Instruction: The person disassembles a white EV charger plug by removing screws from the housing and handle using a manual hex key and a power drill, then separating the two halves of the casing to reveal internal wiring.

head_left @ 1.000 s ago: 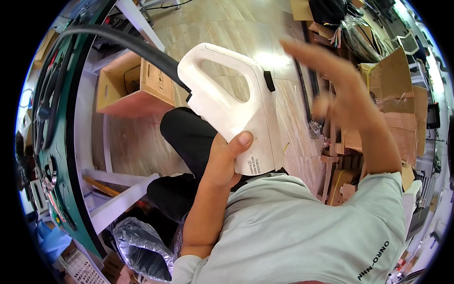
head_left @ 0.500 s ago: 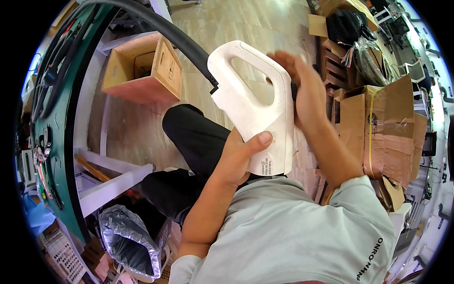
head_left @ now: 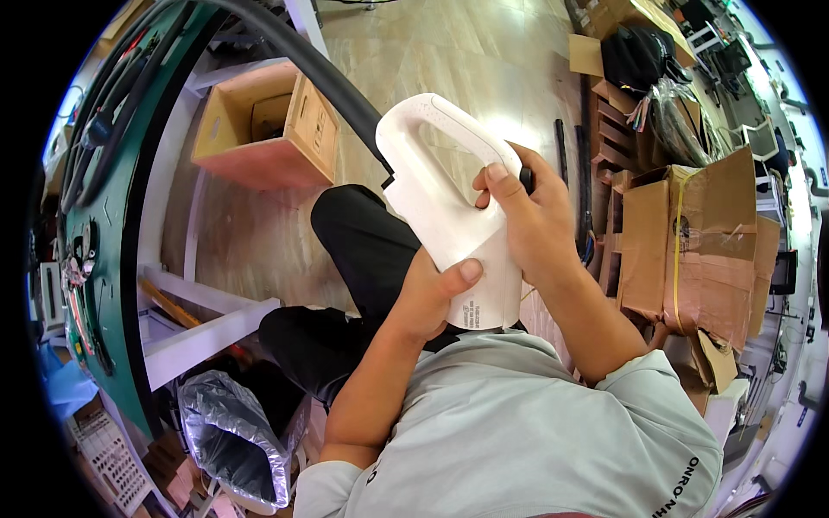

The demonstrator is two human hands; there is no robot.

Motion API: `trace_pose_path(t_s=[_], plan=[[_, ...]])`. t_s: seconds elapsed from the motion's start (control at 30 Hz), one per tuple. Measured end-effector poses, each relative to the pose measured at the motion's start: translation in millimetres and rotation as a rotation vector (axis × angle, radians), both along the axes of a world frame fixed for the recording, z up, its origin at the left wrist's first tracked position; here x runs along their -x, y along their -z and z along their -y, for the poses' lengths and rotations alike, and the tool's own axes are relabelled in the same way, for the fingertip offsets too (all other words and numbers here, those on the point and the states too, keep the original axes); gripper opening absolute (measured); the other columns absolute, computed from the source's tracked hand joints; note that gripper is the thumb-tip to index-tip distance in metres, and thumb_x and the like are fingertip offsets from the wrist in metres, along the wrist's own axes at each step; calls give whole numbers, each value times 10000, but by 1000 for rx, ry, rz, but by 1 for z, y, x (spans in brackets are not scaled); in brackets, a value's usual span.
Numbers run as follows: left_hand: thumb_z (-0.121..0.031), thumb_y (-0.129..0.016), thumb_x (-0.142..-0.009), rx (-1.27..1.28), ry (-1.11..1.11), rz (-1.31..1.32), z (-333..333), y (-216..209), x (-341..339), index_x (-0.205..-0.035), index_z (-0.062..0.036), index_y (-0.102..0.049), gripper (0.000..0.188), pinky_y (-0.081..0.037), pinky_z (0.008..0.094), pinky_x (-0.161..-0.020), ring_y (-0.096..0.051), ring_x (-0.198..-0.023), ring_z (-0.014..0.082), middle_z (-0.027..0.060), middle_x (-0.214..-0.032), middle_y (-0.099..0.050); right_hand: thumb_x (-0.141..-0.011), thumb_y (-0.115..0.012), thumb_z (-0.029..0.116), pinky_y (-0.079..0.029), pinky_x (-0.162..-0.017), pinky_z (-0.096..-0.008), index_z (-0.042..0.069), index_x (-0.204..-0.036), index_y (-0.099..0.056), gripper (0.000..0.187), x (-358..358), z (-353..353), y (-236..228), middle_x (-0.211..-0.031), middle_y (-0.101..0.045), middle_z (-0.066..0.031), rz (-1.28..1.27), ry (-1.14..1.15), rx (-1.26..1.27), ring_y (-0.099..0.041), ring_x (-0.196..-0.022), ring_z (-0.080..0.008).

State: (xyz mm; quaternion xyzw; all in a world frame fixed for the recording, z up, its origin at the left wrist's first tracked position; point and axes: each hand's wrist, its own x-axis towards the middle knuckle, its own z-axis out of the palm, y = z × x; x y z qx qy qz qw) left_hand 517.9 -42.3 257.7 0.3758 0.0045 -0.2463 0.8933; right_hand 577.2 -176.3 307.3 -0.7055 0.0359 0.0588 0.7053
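Observation:
A white charging gun [head_left: 449, 229] with a looped handle lies over my lap, its wide end toward my body. From its far left corner a thick black cable [head_left: 302, 65] arcs up and away to the left. My left hand [head_left: 423, 298] is wrapped round the wide end, thumb on top beside some small print. Around the right side of the loop my right hand [head_left: 544, 216] is closed, thumb on top and fingertips showing through the opening. A dark part shows at the edge beside these fingers; its shape is mostly hidden.
To the left runs a green-topped workbench [head_left: 117, 285] with cables and tools on it. An open wooden box [head_left: 259, 160] stands on the floor beyond my knees. A lined bin [head_left: 229, 440] sits at lower left. Cardboard boxes [head_left: 712, 250] are stacked on the right.
My right hand, blurred and lying along the gun's right edge before, now grips the handle loop. The gun's far end has dropped slightly toward me. My left hand keeps its hold.

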Motion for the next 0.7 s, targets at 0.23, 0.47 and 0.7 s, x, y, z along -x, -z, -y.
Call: trace_pose_path(t_s=[0.23, 0.47, 0.7], plan=[[-455, -776, -753, 16, -21, -25, -7, 7, 4, -1400, 59, -341, 934, -481, 352, -928, -561, -1137, 235, 148, -1251, -532, -932, -622, 173, -500, -662, -250, -86, -1312, -486, 479, -7, -9, 5, -1064, -669, -163, 23, -11, -131, -597, -733, -119], [-420, -766, -769, 61, -34, -19, -8, 12, 3, -1410, 57, -315, 918, -480, 359, -935, -545, -1152, 228, 145, -1266, -513, -914, -615, 94, -513, -591, -264, -88, -1257, -526, 398, -17, -17, -5, -874, -653, -97, -40, 3, -9, -617, -630, -128], [-410, -762, -771, 84, -41, -23, -11, 16, 0, -1396, 59, -314, 901, -491, 353, -915, -550, -1137, 229, 145, -1242, -510, -918, -640, 168, -489, -531, -243, -79, -1198, -550, 384, -26, -22, 3, -747, -607, -65, -98, -15, 39, -586, -584, -110]])
